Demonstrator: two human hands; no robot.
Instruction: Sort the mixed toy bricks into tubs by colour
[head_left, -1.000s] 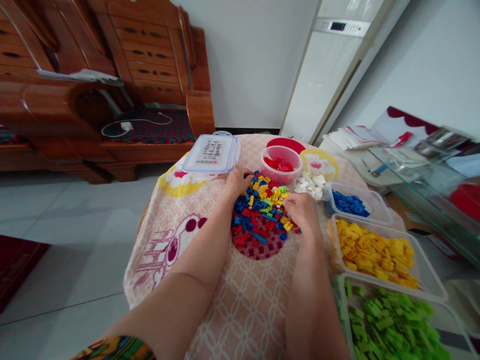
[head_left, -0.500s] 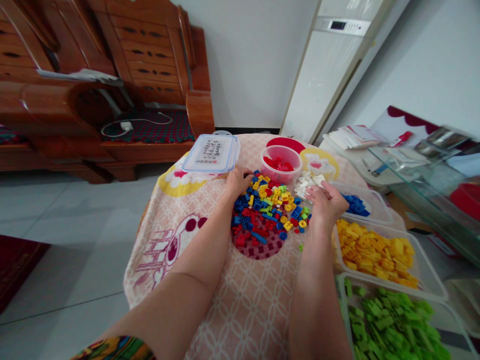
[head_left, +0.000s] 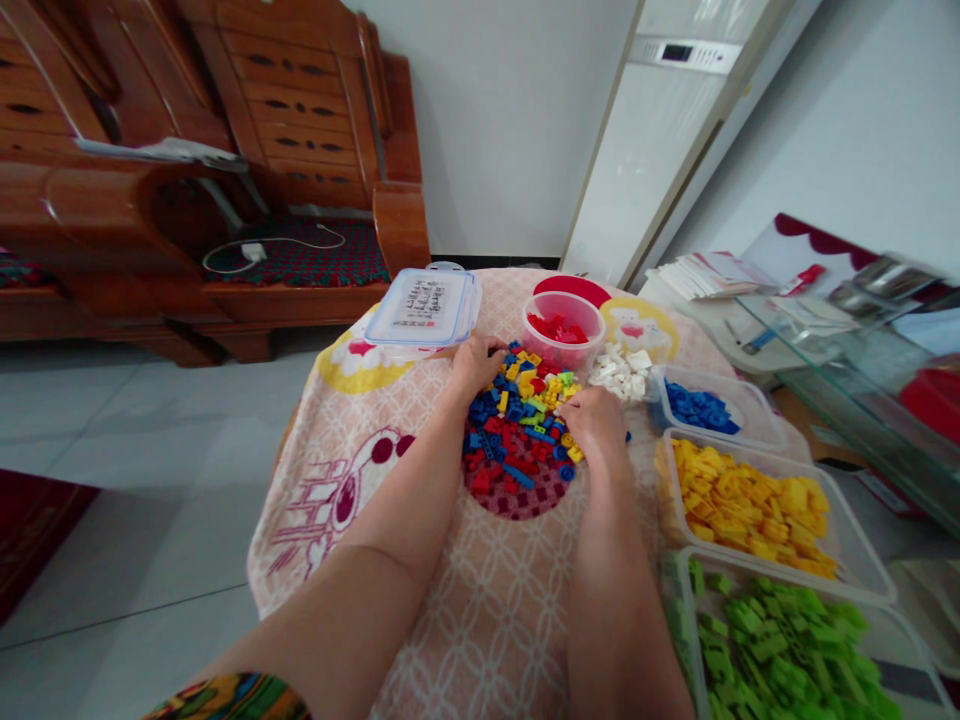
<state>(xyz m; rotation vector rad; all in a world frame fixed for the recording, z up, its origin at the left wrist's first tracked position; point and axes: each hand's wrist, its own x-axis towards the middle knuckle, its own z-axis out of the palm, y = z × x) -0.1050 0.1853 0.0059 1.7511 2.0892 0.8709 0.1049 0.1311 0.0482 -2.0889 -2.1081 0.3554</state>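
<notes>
A heap of mixed small bricks (head_left: 525, 415) in blue, red, yellow and green lies on the patterned cloth (head_left: 420, 470) over a round table. My left hand (head_left: 474, 362) rests at the heap's far left edge with its fingers curled onto the bricks. My right hand (head_left: 596, 420) lies on the heap's right side, back up, fingers bent down among the bricks. What either hand holds is hidden.
Around the heap stand a round tub of red bricks (head_left: 562, 330), a loose pile of white bricks (head_left: 621, 368), and trays of blue (head_left: 705, 408), yellow (head_left: 750, 500) and green bricks (head_left: 780, 640). A lidded clear box (head_left: 424, 305) sits at the back left. A wooden bench (head_left: 225, 190) stands behind.
My right hand swung out to the right toward the blue tray half a second ago and has come back onto the right side of the heap. My left hand has stayed put.
</notes>
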